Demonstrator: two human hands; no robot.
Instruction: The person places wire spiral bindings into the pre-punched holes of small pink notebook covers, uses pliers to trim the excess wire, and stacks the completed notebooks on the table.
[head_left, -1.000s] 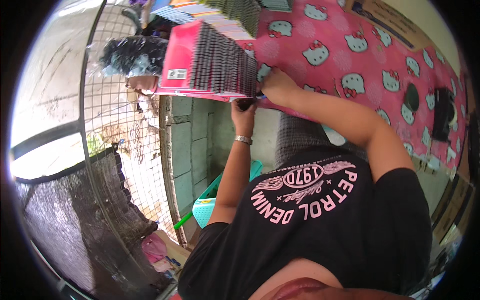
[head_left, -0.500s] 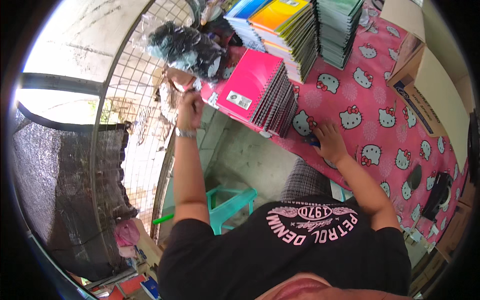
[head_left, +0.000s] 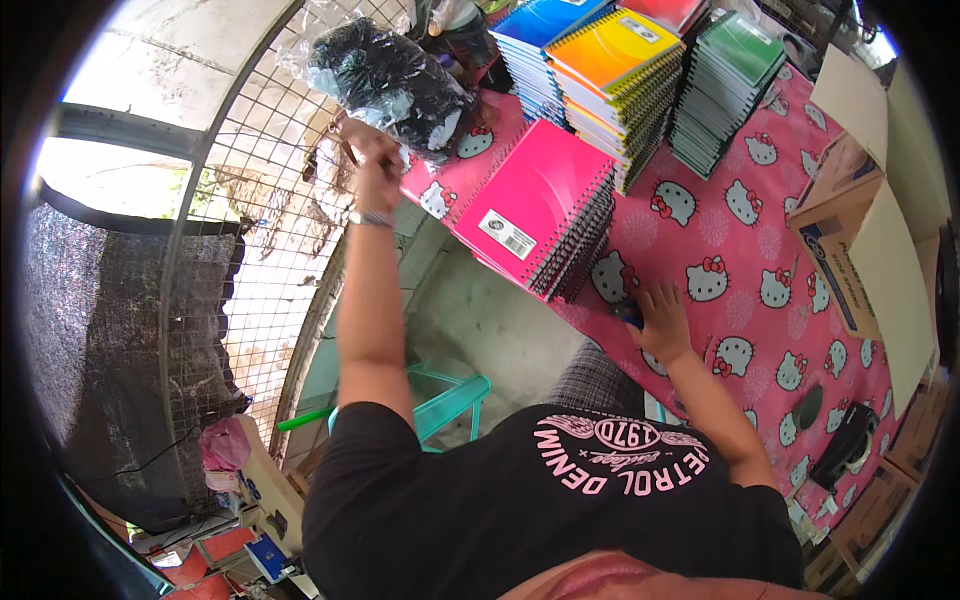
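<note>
My left hand [head_left: 374, 158] is raised beyond the table's left edge, beside a clear plastic bag with dark contents [head_left: 385, 85]. Motion smears its fingers, so I cannot make out anything in them. My right hand [head_left: 662, 322] lies on the pink patterned tablecloth [head_left: 735, 240], fingers spread. A small dark blue object [head_left: 628, 313] shows by its thumb; its kind is unclear. Between the hands, a stack of pink spiral notebooks [head_left: 545, 205] stands at the near table edge. Behind it are stacks of yellow-orange notebooks [head_left: 618, 60], blue notebooks [head_left: 527, 60] and green notebooks [head_left: 728, 75].
An open cardboard box [head_left: 840, 250] stands on the right of the table. A black object [head_left: 845, 445] lies near the right edge. A wire grid [head_left: 240, 240] rises at the left, and a teal plastic stool [head_left: 450, 405] is below the table.
My left hand has moved up and slightly left, towards the plastic bag. The view has shifted, showing more of the stacks at the back. My right hand stays on the tablecloth.
</note>
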